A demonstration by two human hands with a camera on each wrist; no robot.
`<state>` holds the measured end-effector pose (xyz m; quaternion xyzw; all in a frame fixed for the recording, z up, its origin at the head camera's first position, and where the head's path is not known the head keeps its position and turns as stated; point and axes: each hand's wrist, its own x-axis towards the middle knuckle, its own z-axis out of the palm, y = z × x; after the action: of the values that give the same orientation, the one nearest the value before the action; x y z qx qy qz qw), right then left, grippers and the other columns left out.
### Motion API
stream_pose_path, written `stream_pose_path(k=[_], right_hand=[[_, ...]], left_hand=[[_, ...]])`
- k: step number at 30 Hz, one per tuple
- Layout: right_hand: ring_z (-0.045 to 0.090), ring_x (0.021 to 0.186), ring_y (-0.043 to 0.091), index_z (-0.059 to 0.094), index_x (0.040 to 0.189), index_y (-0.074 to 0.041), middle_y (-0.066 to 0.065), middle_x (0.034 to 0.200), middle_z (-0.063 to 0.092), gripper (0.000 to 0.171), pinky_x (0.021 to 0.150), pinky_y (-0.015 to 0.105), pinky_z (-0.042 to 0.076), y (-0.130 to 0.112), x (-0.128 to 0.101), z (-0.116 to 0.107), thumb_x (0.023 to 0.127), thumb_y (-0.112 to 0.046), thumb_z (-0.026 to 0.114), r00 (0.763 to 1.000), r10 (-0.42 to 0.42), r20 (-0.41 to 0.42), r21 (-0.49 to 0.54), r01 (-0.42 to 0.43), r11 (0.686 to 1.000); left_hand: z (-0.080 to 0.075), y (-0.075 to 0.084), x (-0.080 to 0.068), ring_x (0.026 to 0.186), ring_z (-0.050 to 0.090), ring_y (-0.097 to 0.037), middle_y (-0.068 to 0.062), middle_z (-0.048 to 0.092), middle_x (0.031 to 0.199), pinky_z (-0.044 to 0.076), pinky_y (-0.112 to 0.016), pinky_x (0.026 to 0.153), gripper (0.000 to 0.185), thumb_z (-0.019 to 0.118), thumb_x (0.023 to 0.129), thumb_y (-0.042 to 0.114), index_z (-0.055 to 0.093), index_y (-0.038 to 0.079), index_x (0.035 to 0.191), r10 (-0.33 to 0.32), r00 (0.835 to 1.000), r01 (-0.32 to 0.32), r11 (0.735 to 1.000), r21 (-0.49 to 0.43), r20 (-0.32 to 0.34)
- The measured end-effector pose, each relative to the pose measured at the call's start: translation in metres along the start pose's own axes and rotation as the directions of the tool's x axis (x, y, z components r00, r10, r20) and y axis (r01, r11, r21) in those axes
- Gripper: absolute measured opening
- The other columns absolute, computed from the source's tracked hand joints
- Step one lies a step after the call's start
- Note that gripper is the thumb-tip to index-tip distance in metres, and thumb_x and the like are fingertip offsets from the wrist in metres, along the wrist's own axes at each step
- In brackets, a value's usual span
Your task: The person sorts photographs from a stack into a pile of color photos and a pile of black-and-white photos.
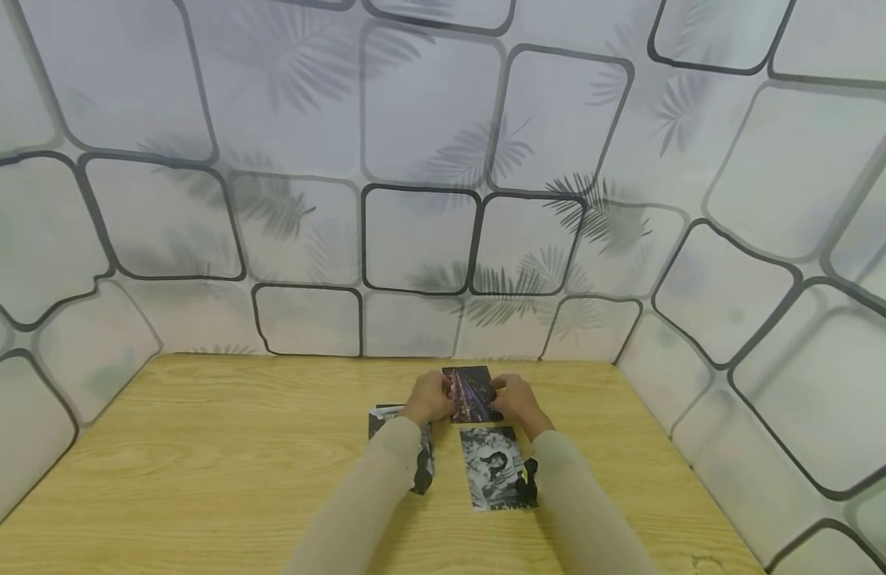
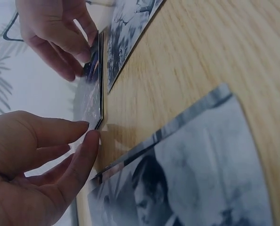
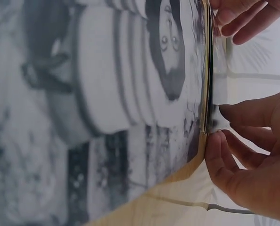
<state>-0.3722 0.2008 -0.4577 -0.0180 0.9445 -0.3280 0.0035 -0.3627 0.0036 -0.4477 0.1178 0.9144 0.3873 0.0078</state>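
The left hand (image 1: pixel 427 398) pinches a near corner of a small stack of pictures (image 1: pixel 473 397) between thumb and fingertips, while the right hand (image 1: pixel 518 401) pinches its opposite side. The stack, topped by a dark print with purple and pink streaks, lies at the far part of the bench (image 1: pixel 235 463). Just nearer lies a black-and-white picture (image 1: pixel 488 471); left of it, partly under the left sleeve (image 1: pixel 357 495), another black-and-white print (image 2: pixel 201 165). Beyond stands a wall (image 1: pixel 429 104) patterned with rounded outlines and grey leaves.
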Motion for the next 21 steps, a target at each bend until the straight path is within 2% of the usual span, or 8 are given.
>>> stream_pose_path(k=[3, 5, 11, 17, 21], right_hand=[[0.061, 0.126, 0.046, 0.064, 0.130, 0.007, 0.027, 0.135, 0.065, 0.046, 0.104, 0.054, 0.055, -0.001, 0.001, -0.001, 0.084, 0.003, 0.071, 1.000, -0.004, -0.009, -0.016, 0.004, 1.000], [0.061, 0.126, 0.046, 0.064, 0.130, 0.007, 0.027, 0.135, 0.065, 0.048, 0.103, 0.055, 0.055, -0.003, 0.001, -0.002, 0.082, 0.003, 0.069, 1.000, -0.022, -0.020, -0.036, 0.021, 0.999], [0.064, 0.119, 0.044, 0.067, 0.127, 0.004, 0.025, 0.127, 0.069, 0.042, 0.097, 0.054, 0.058, -0.016, -0.003, 0.001, 0.086, -0.002, 0.071, 0.996, -0.090, -0.021, -0.044, 0.089, 0.995], [0.067, 0.112, 0.039, 0.067, 0.125, 0.004, 0.022, 0.120, 0.071, 0.038, 0.094, 0.052, 0.059, -0.036, -0.014, 0.010, 0.089, -0.006, 0.074, 0.988, -0.149, 0.041, 0.012, 0.148, 0.989], [0.068, 0.105, 0.035, 0.068, 0.126, 0.003, 0.018, 0.114, 0.072, 0.037, 0.089, 0.050, 0.060, -0.046, -0.018, 0.017, 0.091, -0.009, 0.074, 0.982, -0.174, 0.070, 0.051, 0.170, 0.984]], left_hand=[[-0.004, -0.001, -0.003, 0.113, 0.066, -0.039, -0.027, 0.068, 0.125, 0.060, -0.049, 0.093, 0.041, 0.073, 0.087, 0.000, 0.066, -0.010, 0.126, -0.002, 1.000, 0.003, 1.000, -0.026, 0.017], [-0.008, -0.001, -0.007, 0.119, 0.064, -0.042, -0.028, 0.065, 0.130, 0.059, -0.051, 0.096, 0.042, 0.074, 0.089, 0.003, 0.065, -0.008, 0.129, 0.002, 1.000, -0.001, 0.999, -0.046, 0.022], [-0.021, -0.007, -0.023, 0.114, 0.066, -0.043, -0.031, 0.061, 0.134, 0.063, -0.044, 0.081, 0.049, 0.069, 0.086, -0.005, 0.060, -0.007, 0.134, 0.028, 0.999, -0.022, 0.990, -0.139, 0.039], [-0.039, -0.017, -0.034, 0.114, 0.068, -0.041, -0.029, 0.062, 0.133, 0.062, -0.047, 0.089, 0.049, 0.073, 0.089, -0.002, 0.059, -0.006, 0.135, 0.025, 0.998, -0.017, 0.991, -0.136, 0.057], [-0.051, -0.025, -0.040, 0.111, 0.069, -0.039, -0.026, 0.065, 0.129, 0.063, -0.046, 0.090, 0.045, 0.076, 0.088, 0.000, 0.062, -0.004, 0.131, 0.026, 0.999, -0.022, 0.995, -0.099, 0.046]])
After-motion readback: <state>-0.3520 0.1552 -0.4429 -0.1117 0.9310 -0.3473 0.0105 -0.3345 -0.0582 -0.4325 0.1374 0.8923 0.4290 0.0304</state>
